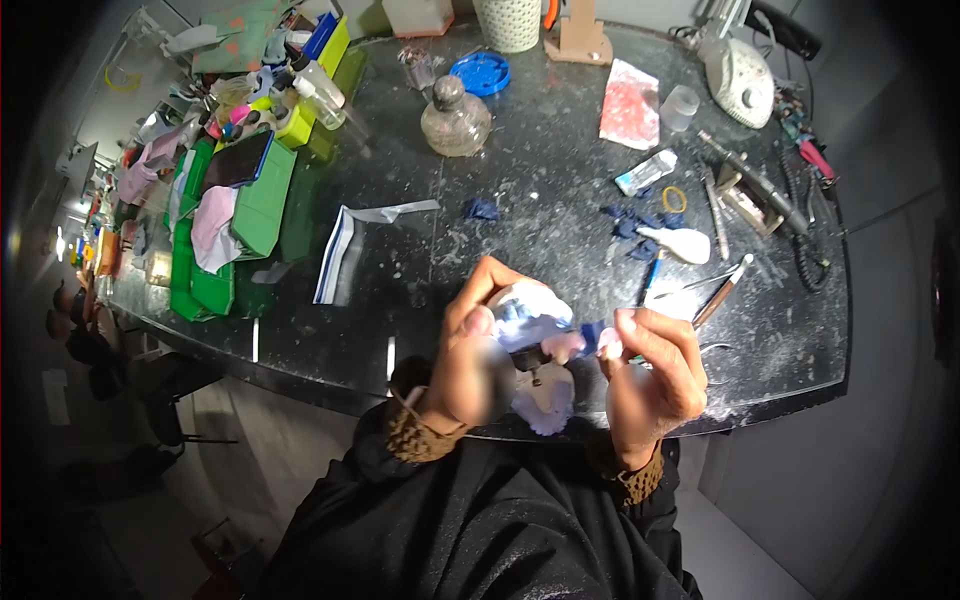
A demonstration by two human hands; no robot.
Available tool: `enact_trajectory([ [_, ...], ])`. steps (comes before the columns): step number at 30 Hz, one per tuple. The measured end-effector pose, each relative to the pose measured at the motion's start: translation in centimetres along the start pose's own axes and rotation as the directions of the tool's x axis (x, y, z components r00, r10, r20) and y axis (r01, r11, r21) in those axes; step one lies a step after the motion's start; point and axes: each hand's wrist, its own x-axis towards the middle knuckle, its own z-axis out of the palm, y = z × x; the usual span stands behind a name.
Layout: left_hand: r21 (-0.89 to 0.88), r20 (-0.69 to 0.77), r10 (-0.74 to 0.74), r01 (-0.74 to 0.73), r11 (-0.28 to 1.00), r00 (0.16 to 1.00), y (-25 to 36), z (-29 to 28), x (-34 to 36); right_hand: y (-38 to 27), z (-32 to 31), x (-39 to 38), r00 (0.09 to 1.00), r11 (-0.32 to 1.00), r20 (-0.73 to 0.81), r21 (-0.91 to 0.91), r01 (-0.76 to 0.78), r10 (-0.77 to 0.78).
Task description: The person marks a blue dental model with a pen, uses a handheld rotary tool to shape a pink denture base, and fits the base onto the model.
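– Hands, left hand (458, 375) and right hand (655, 385): report state.
– Left: half-curled, fingers and thumb closed around a white cast (530, 308). Right: thumb and fingertips pinched together on a small pink piece (609, 343). Both just above the near edge of the counter (400, 285).
– Location of the work relative to the hands?
– White cast between both hands, nearer the left. Pink block (563, 347) just below the cast; blue piece (591, 338) between block and right fingertips. Pale U-shaped cast (545, 405) lower, toward the body.
– Quantities?
– Casts: two. Pink parts: two. Beyond the hands, one stoppered round jar (456, 122), one blue dish (481, 74), one tube (647, 172), one yellow band (675, 200). Dark blue scraps (630, 225): several, too jumbled to count.
– Hidden or unclear?
– Join between casts: obscured around a dark part (535, 358); cannot tell whether connected. Palms: blurred. White cast: washed out by glare. Tools (722, 292) beside the right hand: partly covered.
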Motion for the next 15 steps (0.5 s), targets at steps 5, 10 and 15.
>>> enact_trajectory([
  [5,0.201,0.039,-0.007,-0.001,0.980,0.999,1.9,-2.0,0.7,0.7,-0.9,-0.2,0.993,0.995,-0.064,0.008,-0.101,0.101],
  [10,0.212,0.046,0.100,-0.107,0.971,0.994,3.2,-1.8,1.5,0.2,-1.0,-0.2,0.998,0.997,-0.029,-0.043,-0.062,0.061],
  [15,0.479,0.253,0.179,-0.284,0.831,0.951,5.0,-0.9,2.4,-0.1,-0.9,0.5,0.999,0.992,0.014,-0.119,0.038,-0.037],
])
